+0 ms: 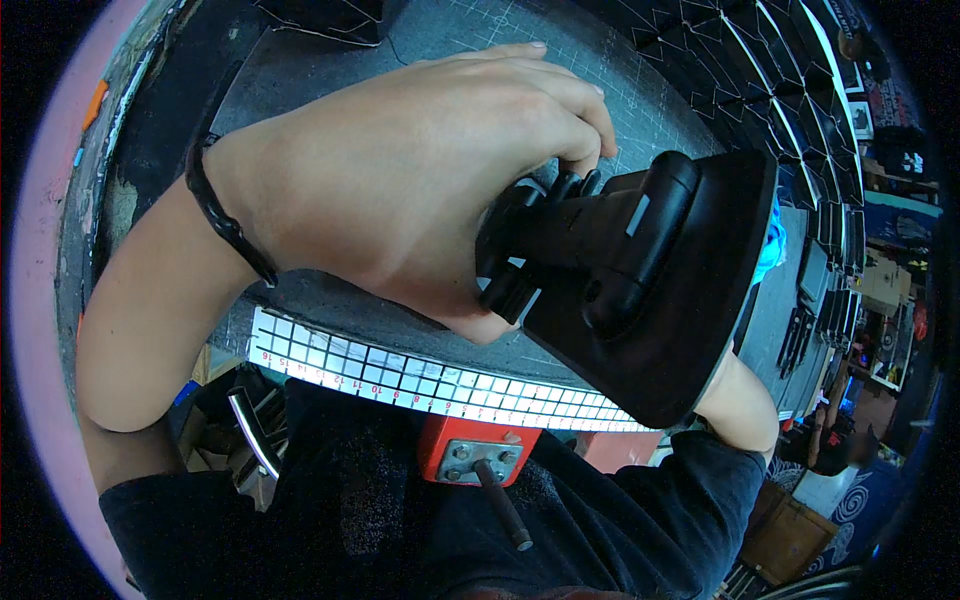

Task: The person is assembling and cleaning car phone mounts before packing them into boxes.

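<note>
My left hand, with a dark cord around its wrist, reaches in from the left with its back up. A black flat plate with a jointed bracket fills the middle right. The bracket's narrow end sits between my left thumb and bent index finger, and the hand appears closed around it. My right forearm rises behind the plate, which hides the right hand and its fingers. Something bright blue shows past the plate's right edge; I cannot make out what it is.
A white gridded ruler strip runs along the near edge of the grey workbench. Below it juts a red vise part with a bolted plate and rod. Black faceted panels stand at the far right, with dark tools nearby.
</note>
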A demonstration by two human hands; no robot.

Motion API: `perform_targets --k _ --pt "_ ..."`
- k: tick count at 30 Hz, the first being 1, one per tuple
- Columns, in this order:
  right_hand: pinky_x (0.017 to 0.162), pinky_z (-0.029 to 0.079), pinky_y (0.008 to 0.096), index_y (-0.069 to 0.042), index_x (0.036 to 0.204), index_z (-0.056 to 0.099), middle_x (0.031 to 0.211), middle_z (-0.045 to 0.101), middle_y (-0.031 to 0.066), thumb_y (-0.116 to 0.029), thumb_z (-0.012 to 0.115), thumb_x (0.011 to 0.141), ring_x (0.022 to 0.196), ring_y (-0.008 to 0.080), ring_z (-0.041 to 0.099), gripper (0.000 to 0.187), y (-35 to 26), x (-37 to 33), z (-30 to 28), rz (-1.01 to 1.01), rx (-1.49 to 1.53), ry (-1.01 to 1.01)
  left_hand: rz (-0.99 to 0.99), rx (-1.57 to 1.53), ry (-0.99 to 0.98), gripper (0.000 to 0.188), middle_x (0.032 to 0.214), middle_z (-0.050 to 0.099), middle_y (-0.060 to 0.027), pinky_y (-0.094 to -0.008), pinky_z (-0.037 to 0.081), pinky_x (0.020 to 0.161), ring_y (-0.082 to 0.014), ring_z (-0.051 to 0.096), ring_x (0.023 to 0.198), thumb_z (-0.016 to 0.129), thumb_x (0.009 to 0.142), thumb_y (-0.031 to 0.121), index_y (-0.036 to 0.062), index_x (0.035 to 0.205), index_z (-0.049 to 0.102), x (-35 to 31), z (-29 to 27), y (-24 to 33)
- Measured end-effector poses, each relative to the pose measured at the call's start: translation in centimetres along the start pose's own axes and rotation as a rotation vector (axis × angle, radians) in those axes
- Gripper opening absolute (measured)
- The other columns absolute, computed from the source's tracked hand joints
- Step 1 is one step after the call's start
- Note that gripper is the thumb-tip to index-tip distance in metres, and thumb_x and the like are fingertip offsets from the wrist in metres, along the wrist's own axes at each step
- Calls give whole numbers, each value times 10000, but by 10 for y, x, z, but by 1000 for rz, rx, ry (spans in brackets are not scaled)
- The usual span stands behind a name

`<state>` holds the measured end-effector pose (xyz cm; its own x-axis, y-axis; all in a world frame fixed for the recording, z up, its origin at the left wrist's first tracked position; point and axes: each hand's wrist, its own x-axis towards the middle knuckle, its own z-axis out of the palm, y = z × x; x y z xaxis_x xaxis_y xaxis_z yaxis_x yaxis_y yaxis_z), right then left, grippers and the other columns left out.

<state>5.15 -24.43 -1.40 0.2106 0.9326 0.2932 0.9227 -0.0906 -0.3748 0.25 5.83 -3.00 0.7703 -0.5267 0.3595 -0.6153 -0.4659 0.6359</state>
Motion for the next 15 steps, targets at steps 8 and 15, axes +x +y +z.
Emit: perform_targets --k 8,15 --pt "585 479 321 -21 942 735 873 673 70 -93 869 672 713 200 638 310 -12 2 1 110 47 -43 116 60 102 624 1182 696 -112 -501 424 1221 -325 650 1216 1005 623 272 26 1116 713 1 2 0" --pt "576 471 315 -28 940 731 878 669 66 -114 857 692 710 191 634 291 -10 -1 1 45 8 -61 9 21 12 652 1493 625 -197 -627 224 1339 -428 447 1556 990 597 352 113 1145 732 1 2 0"
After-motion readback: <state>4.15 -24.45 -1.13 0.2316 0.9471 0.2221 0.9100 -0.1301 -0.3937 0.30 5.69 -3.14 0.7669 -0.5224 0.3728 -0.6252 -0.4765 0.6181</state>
